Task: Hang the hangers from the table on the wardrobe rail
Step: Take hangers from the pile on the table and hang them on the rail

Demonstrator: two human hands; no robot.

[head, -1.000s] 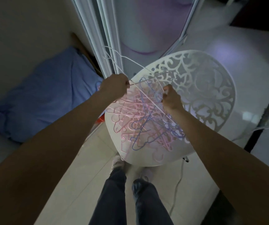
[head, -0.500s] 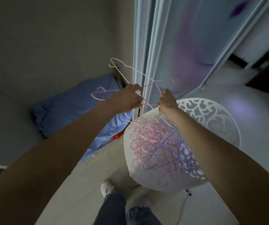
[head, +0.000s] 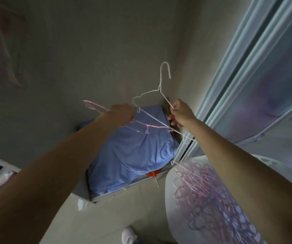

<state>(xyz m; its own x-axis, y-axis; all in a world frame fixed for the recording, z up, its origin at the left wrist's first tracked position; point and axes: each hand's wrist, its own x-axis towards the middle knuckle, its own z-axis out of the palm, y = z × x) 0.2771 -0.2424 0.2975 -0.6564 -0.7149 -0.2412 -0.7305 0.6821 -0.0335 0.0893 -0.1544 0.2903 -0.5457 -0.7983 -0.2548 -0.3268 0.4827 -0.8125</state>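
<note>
Both hands are now lifting clear of the tabletop (head: 172,205) and rising toward the wardrobe opening, whereas a moment ago they were working low in the tangled pile. The left hand (head: 122,114) is gripping a pink hanger (head: 96,107), its fingers curled round the wire; the right hand (head: 181,114) is pinching one shoulder of a white wire hanger (head: 156,91), whose hook is pointing upward. The two hangers are crossing each other between the hands and appear not yet fully separated. The remaining hangers (head: 210,196), pink and blue, are lying heaped on the round white tabletop at lower right.

Judged from this, the pick-up step is finishing and the carry to the rail is beginning; most of the task is remaining. The rail itself is not showing in view.

Open room is lying above and ahead, against the bare wardrobe wall (head: 106,50). The sliding door frame (head: 243,71) is standing just beside the right hand, and the white hanger's lower corner is reaching close to it, so snagging there is a risk. A blue cloth bundle (head: 133,155) is filling the wardrobe floor below the hands.
</note>
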